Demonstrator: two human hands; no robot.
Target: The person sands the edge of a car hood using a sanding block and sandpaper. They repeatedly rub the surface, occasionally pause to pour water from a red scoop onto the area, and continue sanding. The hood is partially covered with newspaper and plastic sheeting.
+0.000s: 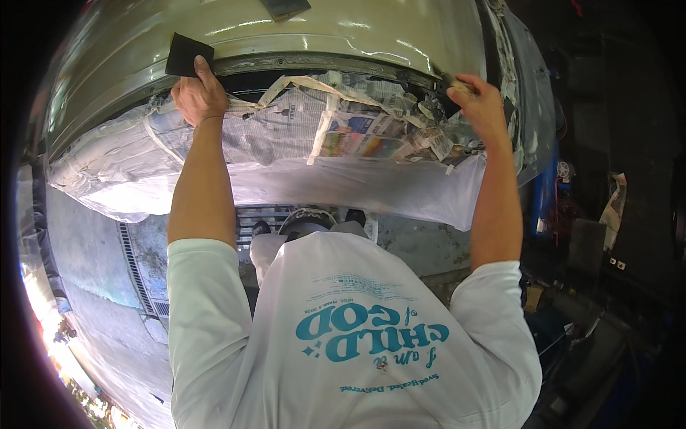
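My left hand is closed on a flat black square piece, thumb on its lower edge, beside the front edge of a wet, glossy olive-tan vehicle panel. At the right end of that edge, my right hand is closed around a small brush-like tool with a tan body. Its dark tip points up and left, against or just above the panel; contact is unclear. Between my hands runs a dark, dirty channel along the panel's edge. Newspaper masking with peeling tape lies below it.
Another dark flat piece rests on the panel at the top. Clear plastic sheeting hangs from the masked side toward my legs. A floor drain grate runs along the concrete at left. Dim clutter fills the right side.
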